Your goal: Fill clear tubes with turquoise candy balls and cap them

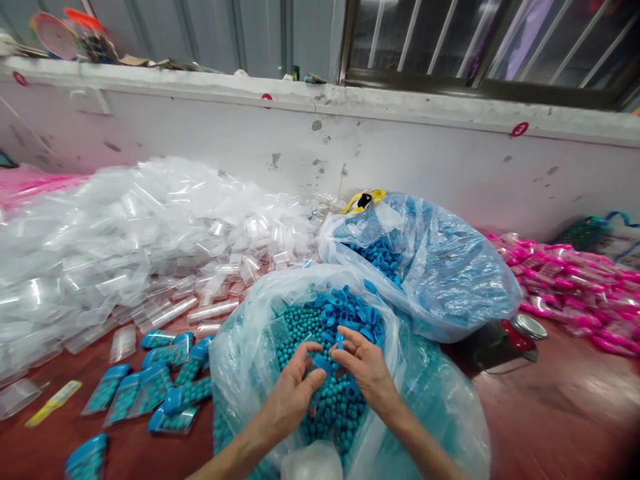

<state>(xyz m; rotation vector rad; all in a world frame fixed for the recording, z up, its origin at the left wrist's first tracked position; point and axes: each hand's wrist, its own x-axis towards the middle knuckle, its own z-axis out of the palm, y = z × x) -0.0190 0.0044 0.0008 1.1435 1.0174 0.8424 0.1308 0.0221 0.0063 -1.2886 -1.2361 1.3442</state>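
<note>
Over an opened clear plastic bag (240,333) of teal beads (335,410), both my hands work close together. My left hand (295,383) is closed round a small container with a blue top (321,365); its lower part is hidden by the fingers. Between the fingertips of my right hand (364,367) is a small blue plastic piece (340,340), just beside the container. Loose blue plastic caps (353,313) lie in a heap on the beads, right behind my hands. A white rounded object (313,461) sits at the bag's near edge.
Several blue-capped containers of beads (153,387) and a yellow cutter (54,403) lie on the red table at left. Empty clear containers (150,227) are piled behind. A second bag of blue caps (440,267), a dark box (495,343) and pink packets (575,287) stand right.
</note>
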